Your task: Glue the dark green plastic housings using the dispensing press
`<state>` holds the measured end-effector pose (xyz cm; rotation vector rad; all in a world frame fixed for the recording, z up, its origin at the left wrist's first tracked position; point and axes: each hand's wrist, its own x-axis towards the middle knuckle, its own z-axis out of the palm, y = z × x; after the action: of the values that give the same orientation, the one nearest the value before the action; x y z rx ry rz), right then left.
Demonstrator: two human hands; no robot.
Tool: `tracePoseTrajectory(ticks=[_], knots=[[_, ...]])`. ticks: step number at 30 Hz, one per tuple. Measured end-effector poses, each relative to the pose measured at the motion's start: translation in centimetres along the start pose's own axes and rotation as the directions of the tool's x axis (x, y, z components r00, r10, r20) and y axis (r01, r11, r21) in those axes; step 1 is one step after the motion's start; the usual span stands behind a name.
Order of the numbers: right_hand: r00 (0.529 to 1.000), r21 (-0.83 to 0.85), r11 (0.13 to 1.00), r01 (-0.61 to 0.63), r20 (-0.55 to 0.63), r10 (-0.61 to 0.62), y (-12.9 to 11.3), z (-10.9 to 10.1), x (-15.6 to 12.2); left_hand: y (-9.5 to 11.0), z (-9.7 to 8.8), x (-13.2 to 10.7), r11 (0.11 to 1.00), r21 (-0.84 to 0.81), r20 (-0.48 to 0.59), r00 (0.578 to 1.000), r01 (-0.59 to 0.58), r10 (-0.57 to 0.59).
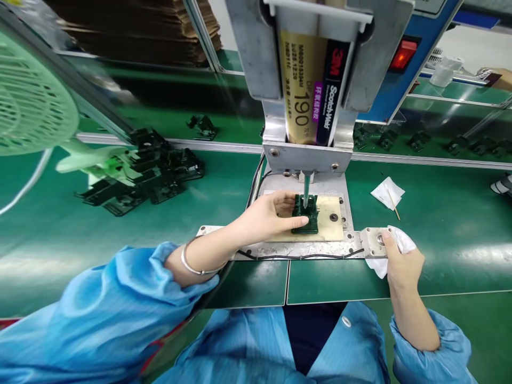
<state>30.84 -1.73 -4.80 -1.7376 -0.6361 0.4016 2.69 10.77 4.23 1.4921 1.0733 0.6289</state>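
**Under the nozzle (306, 191): dark part (306, 218) held in place**

The dark part is pinched between thumb and fingers of the left hand (270, 216) on the beige fixture plate (333, 228). A white cloth (403, 244) is gripped in the closed right hand (402, 264) at the right end of the metal base (312, 248), near the front edge of the table (448, 224). Bare green surface is seen rightward. A pile of black parts (148, 170) lies well apart leftward.
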Motion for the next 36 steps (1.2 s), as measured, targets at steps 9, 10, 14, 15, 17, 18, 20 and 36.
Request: tracePoseTrajectory(ticks=[9,10,14,15,17,18,20,36], knots=[[1.0,0.031,0.999,0.008,0.011,-0.009,-0.2,0.1,0.0,1.2,0.3,-2.0,0.941,0.06,0.05,0.94,0.333,-0.336],[1.0,0.042,0.999,0.007,0.013,-0.008,-0.2,0.2,0.1,1.0,0.3,-2.5,0.93,0.046,0.049,0.93,0.363,-0.365],[1.0,0.055,0.998,-0.008,0.004,0.008,0.1,0.2,0.3,-0.2,0.7,-5.8,0.918,-0.086,-0.045,0.919,0.387,-0.392],[1.0,0.059,0.998,-0.012,-0.008,0.012,0.2,0.1,0.2,-0.6,1.0,-6.9,0.933,-0.131,-0.099,0.933,0.334,-0.347],[0.998,0.051,0.999,0.004,-0.057,-0.001,0.3,-0.3,-0.2,-1.3,1.6,-9.2,0.965,-0.193,-0.204,0.955,0.177,-0.216],[0.994,0.022,0.999,0.032,-0.102,-0.03,0.4,-0.6,-0.7,-1.6,2.0,-10.2,0.977,-0.196,-0.238,0.962,0.085,-0.131],[0.964,-0.129,0.978,0.164,-0.191,-0.187,0.3,-1.5,-2.3,-1.9,2.6,-12.0,0.982,-0.153,-0.276,0.959,-0.112,0.066],[0.073,0.288,0.255,0.923,0.521,-0.851,-9.4,0.4,-12.4,-0.7,3.3,-13.3,0.708,0.083,-0.082,0.703,-0.702,0.706]])
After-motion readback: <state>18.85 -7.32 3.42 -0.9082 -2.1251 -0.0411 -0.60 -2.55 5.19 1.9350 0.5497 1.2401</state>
